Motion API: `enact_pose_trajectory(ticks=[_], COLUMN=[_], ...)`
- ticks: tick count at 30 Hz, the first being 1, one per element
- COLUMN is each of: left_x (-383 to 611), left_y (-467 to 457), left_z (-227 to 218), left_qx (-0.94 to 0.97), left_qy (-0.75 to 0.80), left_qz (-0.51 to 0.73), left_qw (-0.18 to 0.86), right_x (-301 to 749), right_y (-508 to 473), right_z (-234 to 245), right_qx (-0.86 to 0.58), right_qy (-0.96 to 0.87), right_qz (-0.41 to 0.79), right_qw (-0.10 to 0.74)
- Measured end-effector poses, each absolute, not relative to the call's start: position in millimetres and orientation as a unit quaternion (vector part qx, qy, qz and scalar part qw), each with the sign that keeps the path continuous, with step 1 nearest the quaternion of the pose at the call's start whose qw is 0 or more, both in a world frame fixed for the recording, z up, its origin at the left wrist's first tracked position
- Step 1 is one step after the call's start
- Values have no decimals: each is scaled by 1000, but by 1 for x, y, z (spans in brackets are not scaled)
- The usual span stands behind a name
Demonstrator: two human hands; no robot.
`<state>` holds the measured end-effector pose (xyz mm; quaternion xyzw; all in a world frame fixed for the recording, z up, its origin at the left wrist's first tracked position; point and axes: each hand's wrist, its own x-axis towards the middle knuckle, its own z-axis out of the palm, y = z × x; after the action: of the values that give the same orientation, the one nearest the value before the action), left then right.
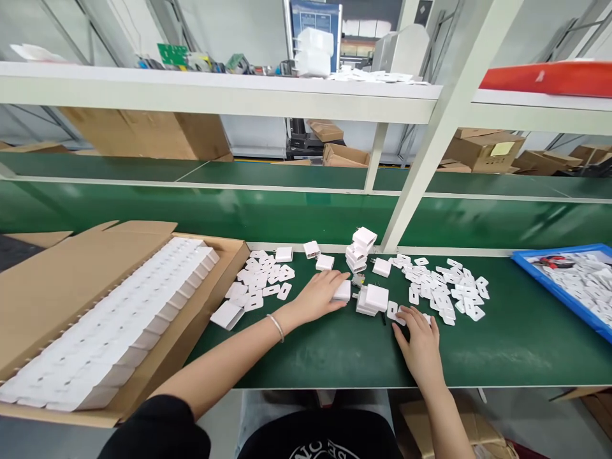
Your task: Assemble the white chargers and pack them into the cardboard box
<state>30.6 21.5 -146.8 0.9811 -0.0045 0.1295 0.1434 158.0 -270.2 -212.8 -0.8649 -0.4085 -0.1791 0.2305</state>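
My left hand (319,297) is closed round a white plug charger (342,291) at the middle of the green bench. Right of it stands a small group of white chargers (373,298), with a taller stack of chargers (361,247) behind. My right hand (421,341) is low over the bench, fingers apart, its fingertips at a small white slotted plate (393,311). Whether it grips that plate is hard to see. A heap of similar slotted plates (442,290) lies beyond this hand. On the left is another heap of white plates (258,277), with an open white housing (227,315) beside it.
A cardboard box (234,255) with rows of white chargers stands at the left. A blue tray (557,293) of white parts and a red-handled tool is at the far right. A slanted white post (421,159) and a shelf (215,92) rise behind the bench.
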Motion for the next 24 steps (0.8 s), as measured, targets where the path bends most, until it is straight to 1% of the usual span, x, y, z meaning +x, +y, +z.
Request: enact_pose_trajectory(ticks=[2, 5, 8, 12, 16, 20, 24], left_x=[34, 24, 1, -29, -42, -43, -44], left_y=[21, 23, 17, -5, -29, -37, -35], left_z=[-151, -147, -135, -121, -114, -111, -109], left_qx=[978, 963, 931, 882, 836, 810, 797], left_qy=[-13, -17, -44, -82, -118, -124, -132], left_qz=[141, 214, 286, 335, 411, 441, 438], left_qw=[153, 162, 220, 321, 345, 366, 396], right_x=[155, 152, 155, 163, 169, 172, 167], right_y=[-271, -272, -270, -267, -265, -263, -261], right_z=[-209, -202, -199, -202, -202, -191, -169], right_qx=[-865, -891, -911, -910, -900, -894, -877], right_qy=[-401, -335, -283, -293, -314, -308, -285], right_qz=[-194, -232, -251, -249, -255, -256, -245], right_qw=[230, 202, 164, 155, 162, 202, 300])
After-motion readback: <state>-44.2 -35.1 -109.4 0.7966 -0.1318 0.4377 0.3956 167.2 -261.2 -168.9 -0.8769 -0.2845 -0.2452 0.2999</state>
